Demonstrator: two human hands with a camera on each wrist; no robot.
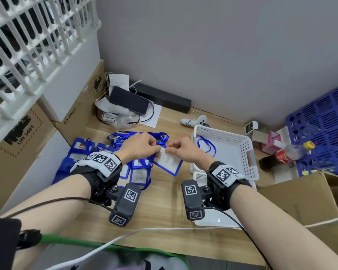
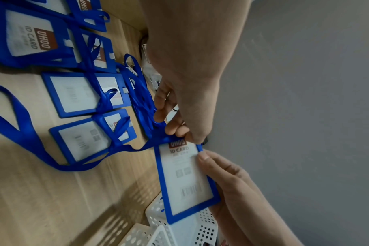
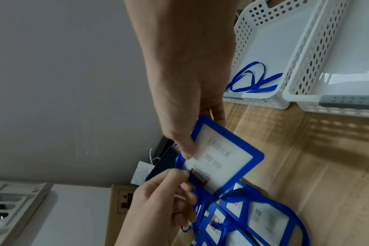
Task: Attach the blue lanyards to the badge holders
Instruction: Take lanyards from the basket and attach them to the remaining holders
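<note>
Both hands pinch badge holder (image 2: 185, 181) top edge w/ lanyard (image 2: 32, 141).

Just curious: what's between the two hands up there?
The top of a badge holder, with a blue lanyard at its edge; left hand and right hand both pinch it. Clearest from the left wrist.

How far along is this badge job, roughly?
Several badge holders on the table already look strung with lanyards. In hand: the right hand holds one holder while the left hand pinches a blue lanyard at its top edge. Left: at least the loose lanyard in the white basket, probably more.
</note>
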